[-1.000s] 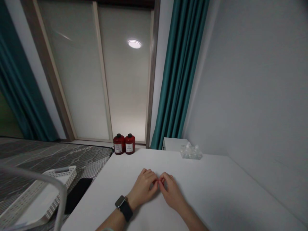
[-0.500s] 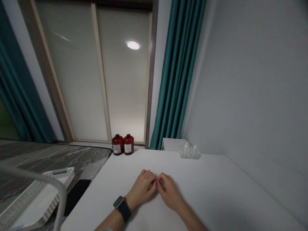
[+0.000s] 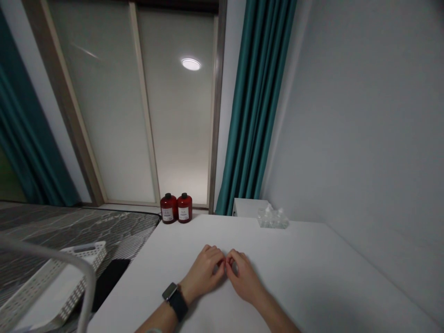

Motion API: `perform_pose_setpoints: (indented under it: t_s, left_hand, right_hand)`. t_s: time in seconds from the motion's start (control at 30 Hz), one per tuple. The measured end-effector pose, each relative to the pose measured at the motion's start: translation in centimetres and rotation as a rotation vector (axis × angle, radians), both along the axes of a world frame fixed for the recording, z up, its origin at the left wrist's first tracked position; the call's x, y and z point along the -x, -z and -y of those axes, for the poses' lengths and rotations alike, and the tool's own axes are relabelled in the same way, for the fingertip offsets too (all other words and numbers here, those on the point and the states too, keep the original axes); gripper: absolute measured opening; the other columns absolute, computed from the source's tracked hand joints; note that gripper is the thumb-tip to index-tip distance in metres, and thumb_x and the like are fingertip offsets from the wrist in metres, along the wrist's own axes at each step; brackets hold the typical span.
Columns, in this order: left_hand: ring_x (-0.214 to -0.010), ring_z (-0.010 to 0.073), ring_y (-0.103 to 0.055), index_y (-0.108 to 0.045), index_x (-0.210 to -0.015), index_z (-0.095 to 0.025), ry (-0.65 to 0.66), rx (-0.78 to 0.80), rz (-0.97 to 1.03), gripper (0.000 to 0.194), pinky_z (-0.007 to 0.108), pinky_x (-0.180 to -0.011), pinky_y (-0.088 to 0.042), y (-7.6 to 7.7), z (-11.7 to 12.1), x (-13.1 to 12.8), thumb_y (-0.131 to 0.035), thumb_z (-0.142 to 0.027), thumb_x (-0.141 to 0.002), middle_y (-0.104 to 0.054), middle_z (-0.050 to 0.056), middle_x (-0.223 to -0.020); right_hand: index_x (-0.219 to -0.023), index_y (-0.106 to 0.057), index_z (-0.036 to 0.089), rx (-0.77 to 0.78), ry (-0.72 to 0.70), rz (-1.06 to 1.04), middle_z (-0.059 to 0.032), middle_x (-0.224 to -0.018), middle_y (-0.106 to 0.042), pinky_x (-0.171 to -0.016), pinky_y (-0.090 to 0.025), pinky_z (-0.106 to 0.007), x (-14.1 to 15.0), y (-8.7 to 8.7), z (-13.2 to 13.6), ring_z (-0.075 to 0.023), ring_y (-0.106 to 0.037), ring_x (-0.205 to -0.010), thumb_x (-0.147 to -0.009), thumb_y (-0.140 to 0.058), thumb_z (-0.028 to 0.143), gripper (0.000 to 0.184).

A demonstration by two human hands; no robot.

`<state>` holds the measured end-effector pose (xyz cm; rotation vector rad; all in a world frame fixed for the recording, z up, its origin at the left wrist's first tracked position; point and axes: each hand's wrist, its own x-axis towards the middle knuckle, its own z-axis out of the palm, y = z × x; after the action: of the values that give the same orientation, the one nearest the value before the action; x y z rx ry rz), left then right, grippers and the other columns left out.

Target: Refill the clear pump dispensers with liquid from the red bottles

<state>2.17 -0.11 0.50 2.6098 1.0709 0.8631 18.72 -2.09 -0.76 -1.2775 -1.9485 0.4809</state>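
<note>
Above the white table (image 3: 298, 282), my left hand (image 3: 207, 269) and my right hand (image 3: 242, 274) meet, fingertips against fingertips. Thumb and fingers of each hand are pinched together, the others curled in. Whatever lies between the fingertips, if anything, is too small or hidden to make out. A dark smartwatch (image 3: 175, 300) is strapped round my left wrist.
Two red bottles (image 3: 168, 209) with black caps and white labels stand at the far left table corner. Toward the back right sits a clear holder (image 3: 272, 218) with small transparent items. On the left are a white perforated basket (image 3: 69, 273), a black cloth-like item (image 3: 113, 280) and a curved grey bar (image 3: 88, 277).
Both hands keep the same fingertip-to-fingertip pose. The whole view has shifted very slightly; no object has visibly moved.
</note>
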Motion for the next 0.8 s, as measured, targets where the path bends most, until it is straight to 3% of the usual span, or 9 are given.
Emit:
perform_pose_setpoints:
  t_s: [0.37, 0.8]
  left_hand:
    - [-0.079, 0.0196, -0.056, -0.055, -0.083, -0.019, 0.014, -0.002, -0.022, 0.015, 0.035, -0.079, -0.040, 0.3, -0.1, 0.0, -0.045, -0.010, -0.089, -0.063, 0.003, -0.080]
    - [-0.075, 0.0187, -0.057, -0.057, -0.081, -0.018, 0.056, -0.049, -0.011, 0.021, 0.035, -0.076, -0.040, 0.0, 0.0, 0.0, -0.041, -0.012, -0.092, -0.063, 0.003, -0.077]
  right_hand:
    - [-0.083, -0.052, 0.023, 0.050, 0.002, 0.023, -0.0015, -0.084, -0.065, -0.079, -0.044, -0.031, 0.1, 0.3, -0.1, -0.0210, -0.059, -0.087, -0.088, -0.049, 0.010, 0.015]
    - [-0.089, -0.058, 0.022, -0.014, 0.055, -0.030, -0.0011, -0.085, -0.067, -0.080, -0.045, -0.029, -0.9, 0.3, -0.6, -0.0188, -0.062, -0.087, -0.081, -0.050, 0.004, 0.022]
